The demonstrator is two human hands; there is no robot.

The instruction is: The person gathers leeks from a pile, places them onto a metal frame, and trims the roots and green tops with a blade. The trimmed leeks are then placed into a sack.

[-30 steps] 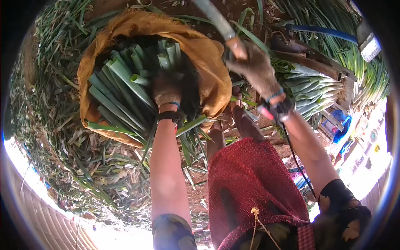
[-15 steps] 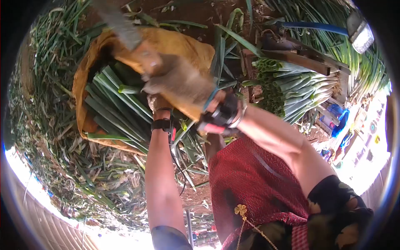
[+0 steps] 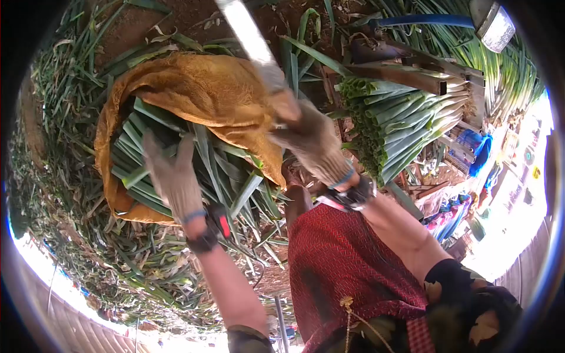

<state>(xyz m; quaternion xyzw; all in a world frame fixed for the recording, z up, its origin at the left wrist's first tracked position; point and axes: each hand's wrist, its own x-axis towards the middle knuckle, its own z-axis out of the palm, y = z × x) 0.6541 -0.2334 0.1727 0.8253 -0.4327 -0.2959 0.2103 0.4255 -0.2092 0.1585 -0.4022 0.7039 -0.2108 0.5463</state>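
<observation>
My right hand (image 3: 315, 138), in a knit glove, is wrapped round the wooden handle of a large knife (image 3: 250, 35), its broad blade pointing up and away. My left hand (image 3: 173, 176), gloved too, lies with thumb and fingers apart on cut green onion leaves (image 3: 132, 144) in the mouth of an orange-brown cloth sack (image 3: 200, 79). More cut leaves (image 3: 244, 191) stick out over the sack's near side, to the right of my left hand.
A stack of long green onions (image 3: 406, 126) rests in a wooden rack (image 3: 406, 79) on the right, cut green ends toward me. Behind it lie more onions (image 3: 512, 76) and a blue-handled tool (image 3: 424, 22). Leaf scraps (image 3: 70, 182) cover the ground at left.
My right hand has swung right with the knife, away from the sack's mouth. My left hand has moved left and spread over the leaves. The sack's upper flap has shifted.
</observation>
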